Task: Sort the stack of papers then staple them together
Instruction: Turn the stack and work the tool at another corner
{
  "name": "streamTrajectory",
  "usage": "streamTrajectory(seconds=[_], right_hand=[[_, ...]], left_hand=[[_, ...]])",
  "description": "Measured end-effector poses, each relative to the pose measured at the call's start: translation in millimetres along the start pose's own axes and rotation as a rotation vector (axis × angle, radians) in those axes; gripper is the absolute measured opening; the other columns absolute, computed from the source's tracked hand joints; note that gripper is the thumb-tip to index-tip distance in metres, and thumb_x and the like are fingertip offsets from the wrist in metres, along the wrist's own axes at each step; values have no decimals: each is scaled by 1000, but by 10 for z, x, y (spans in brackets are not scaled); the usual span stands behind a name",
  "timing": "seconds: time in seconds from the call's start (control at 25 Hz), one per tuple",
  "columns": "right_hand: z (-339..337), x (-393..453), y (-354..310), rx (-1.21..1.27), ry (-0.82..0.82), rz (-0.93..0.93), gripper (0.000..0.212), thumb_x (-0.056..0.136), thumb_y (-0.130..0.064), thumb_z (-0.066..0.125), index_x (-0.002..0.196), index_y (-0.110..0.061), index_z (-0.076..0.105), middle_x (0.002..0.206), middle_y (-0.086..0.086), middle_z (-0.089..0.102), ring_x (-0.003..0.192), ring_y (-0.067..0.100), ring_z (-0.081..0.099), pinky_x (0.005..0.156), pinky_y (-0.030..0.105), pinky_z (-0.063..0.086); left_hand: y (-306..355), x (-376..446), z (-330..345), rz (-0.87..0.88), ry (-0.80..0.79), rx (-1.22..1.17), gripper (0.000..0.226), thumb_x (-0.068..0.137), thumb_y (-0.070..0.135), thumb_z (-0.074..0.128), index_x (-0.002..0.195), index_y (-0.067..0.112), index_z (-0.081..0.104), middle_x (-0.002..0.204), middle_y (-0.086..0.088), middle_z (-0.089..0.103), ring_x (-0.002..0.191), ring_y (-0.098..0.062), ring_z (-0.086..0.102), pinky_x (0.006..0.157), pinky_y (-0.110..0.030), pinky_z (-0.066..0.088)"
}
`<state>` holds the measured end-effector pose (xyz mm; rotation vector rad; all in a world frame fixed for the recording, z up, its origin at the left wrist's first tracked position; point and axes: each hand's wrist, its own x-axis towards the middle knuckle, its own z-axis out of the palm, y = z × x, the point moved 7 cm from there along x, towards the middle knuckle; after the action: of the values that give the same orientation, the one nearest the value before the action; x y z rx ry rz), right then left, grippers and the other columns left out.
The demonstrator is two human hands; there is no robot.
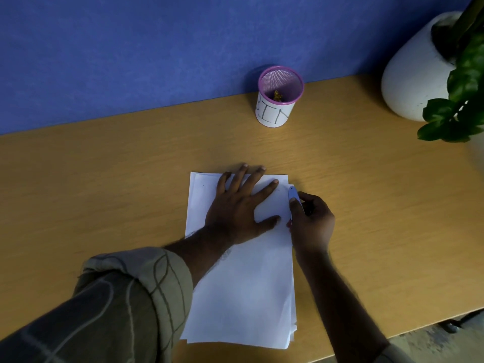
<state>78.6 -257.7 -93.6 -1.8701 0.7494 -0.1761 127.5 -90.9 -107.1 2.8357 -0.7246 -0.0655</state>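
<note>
Here, stack of papers (243,284) lies flat on the wooden counter (104,179), near its front edge, sheets slightly fanned at the right side and bottom corner. Left hand (239,205) rests palm-down on the upper part of the stack, fingers straight and spread, thumb out to the right, pressing the sheets. Right hand (311,221) sits at the stack's upper right edge, fingers curled round a small stapler (293,195), pale blue-white, its tip poking out above the fingers and touching the paper edge near the top right corner. Whether the paper is inside the stapler mouth, cannot tell. Patterned sleeve (117,305) is rolled on the left forearm. Further back, against the blue wall (131,48), a pink mesh cup (279,96) with a white label reading BIN, something small and yellowish inside. White plant pot (416,69) with green leaves at far right.
</note>
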Motion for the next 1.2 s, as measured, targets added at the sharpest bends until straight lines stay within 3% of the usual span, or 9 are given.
streamTrajectory(seconds=[0.24, 0.44, 0.56, 0.68, 0.76, 1.2], right_hand=[[-113, -44, -50, -103, 40, -101, 17, 86, -11, 65, 102, -12, 71, 86, 1, 72, 76, 21, 66, 66, 27, 50], [-159, -139, -104, -200, 87, -218, 17, 89, -17, 66, 104, -11, 71, 84, -2, 70, 72, 12, 65, 58, 6, 40], [-135, -225, -118, -331, 80, -327, 24, 86, -10, 67, 110, -8, 69, 101, 6, 73, 84, 18, 69, 64, 10, 43], [-112, -280, -104, -386, 60, -407, 27, 85, -8, 66, 112, -9, 68, 101, 8, 72, 83, 24, 69, 70, 35, 59], [-103, -286, -111, -409, 60, -451, 26, 86, -9, 64, 112, -9, 67, 99, 8, 71, 83, 25, 69, 71, 44, 60], [-69, -230, -169, -467, 31, -530, 25, 84, -7, 65, 109, -5, 68, 92, 12, 71, 83, 29, 65, 67, 39, 56]], left_hand=[[-5, -4, 9, -3, 9, 20, 79, 88, 79, 31, 156, 38, 31, 168, 1, 25, 155, -32, 19, 122, -58, 17], [7, -2, -13, -1, 19, 28, 80, 88, 79, 32, 155, 36, 33, 167, 0, 28, 154, -33, 22, 121, -59, 20], [21, -16, -38, 3, 41, 27, 78, 89, 78, 35, 154, 35, 37, 166, -2, 30, 154, -33, 25, 119, -59, 23], [37, -36, -55, 24, 48, 38, 74, 90, 76, 36, 153, 36, 39, 166, -3, 31, 153, -36, 25, 119, -60, 23], [46, -45, -64, 39, 52, 37, 70, 91, 74, 37, 151, 38, 43, 166, -4, 32, 153, -37, 25, 120, -59, 22], [32, -42, -64, 30, 84, 3, 64, 89, 74, 41, 138, 36, 57, 164, -4, 35, 152, -36, 27, 120, -57, 23]])
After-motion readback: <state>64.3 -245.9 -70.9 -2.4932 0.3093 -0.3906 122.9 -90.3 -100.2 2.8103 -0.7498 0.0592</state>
